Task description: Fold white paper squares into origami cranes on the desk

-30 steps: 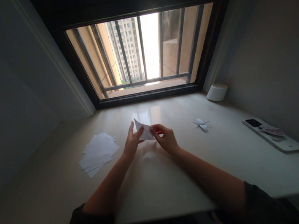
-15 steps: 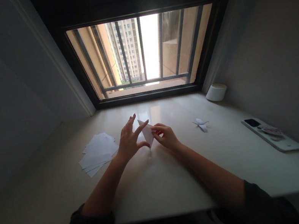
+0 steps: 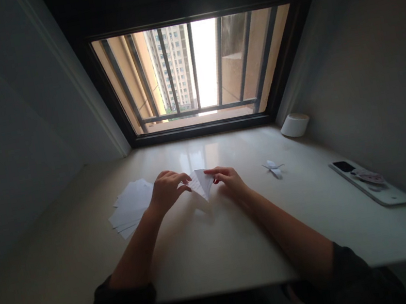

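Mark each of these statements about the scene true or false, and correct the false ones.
1. The folded white paper is between the left hand and the right hand. True.
2. The loose sheets lie to the right of the right hand. False: the stack of loose white sheets lies to the left of the left hand.
3. A small folded paper figure lies on the ledge to the right of the right hand. True.
4. The window has no bars. False: dark metal bars cross it.
5. A white cylinder stands at the back right of the ledge. True.
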{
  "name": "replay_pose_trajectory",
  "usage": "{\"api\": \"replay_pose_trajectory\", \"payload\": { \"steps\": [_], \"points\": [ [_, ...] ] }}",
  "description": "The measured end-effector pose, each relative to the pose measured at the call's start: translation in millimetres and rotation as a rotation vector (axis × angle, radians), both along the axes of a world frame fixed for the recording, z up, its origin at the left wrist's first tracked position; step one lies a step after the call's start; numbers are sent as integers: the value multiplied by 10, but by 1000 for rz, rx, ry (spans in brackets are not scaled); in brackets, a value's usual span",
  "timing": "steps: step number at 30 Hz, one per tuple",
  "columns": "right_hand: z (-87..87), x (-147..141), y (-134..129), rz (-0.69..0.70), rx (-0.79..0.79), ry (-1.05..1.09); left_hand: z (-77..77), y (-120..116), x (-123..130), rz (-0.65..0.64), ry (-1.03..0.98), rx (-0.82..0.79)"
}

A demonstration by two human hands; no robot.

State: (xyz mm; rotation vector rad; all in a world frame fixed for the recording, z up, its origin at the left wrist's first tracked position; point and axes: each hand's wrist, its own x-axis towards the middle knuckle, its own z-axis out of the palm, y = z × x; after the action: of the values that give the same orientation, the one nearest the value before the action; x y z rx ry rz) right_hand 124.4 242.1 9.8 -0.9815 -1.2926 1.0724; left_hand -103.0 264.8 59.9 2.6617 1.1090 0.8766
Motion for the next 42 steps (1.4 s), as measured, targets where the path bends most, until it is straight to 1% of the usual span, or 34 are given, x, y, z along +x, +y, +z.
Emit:
{"api": "replay_pose_trajectory", "payload": {
  "steps": [3, 5, 8, 11, 13, 17, 19, 20, 21, 22, 26, 28, 31, 34, 38, 42],
  "points": [
    [-25, 52, 26, 7, -73, 55, 25, 2, -35, 61, -107, -43],
    [-28, 77, 33, 12, -96, 87, 49, -3, -40, 100, -249, -95],
    [-8, 78, 24, 26, -97, 101, 59, 11, -23, 153, -531, -263],
    [10, 42, 10, 10, -83, 81, -4, 66, 0, 222, -754, -480],
    [8, 16, 7, -24, -72, 63, -77, 109, 9, 255, -836, -623],
    [-13, -10, 18, -108, -72, 65, -210, 141, 33, 273, -897, -904],
    [-19, -10, 24, -139, -78, 74, -243, 127, 59, 279, -917, -991],
    [-20, -7, 25, -148, -82, 78, -251, 117, 75, 280, -922, -1003],
    [-20, -4, 25, -153, -87, 80, -255, 106, 93, 282, -926, -982],
    [-20, 1, 25, -160, -94, 82, -255, 96, 113, 283, -927, -932],
    [-27, 24, 32, -191, -124, 117, -248, 67, 184, 257, -957, -643],
    [-35, 30, 42, -208, -141, 162, -248, 56, 211, 240, -1012, -595],
    [-37, 27, 55, -215, -168, 247, -260, 43, 238, 233, -1102, -669],
    [-15, 15, 52, -241, -162, 300, -269, 31, 251, 220, -1136, -762],
    [36, -2, 24, -296, -109, 254, -236, 5, 256, 163, -1032, -788],
    [80, -36, -17, -282, -67, 219, -166, -42, 272, 100, -915, -789]
  ]
}}
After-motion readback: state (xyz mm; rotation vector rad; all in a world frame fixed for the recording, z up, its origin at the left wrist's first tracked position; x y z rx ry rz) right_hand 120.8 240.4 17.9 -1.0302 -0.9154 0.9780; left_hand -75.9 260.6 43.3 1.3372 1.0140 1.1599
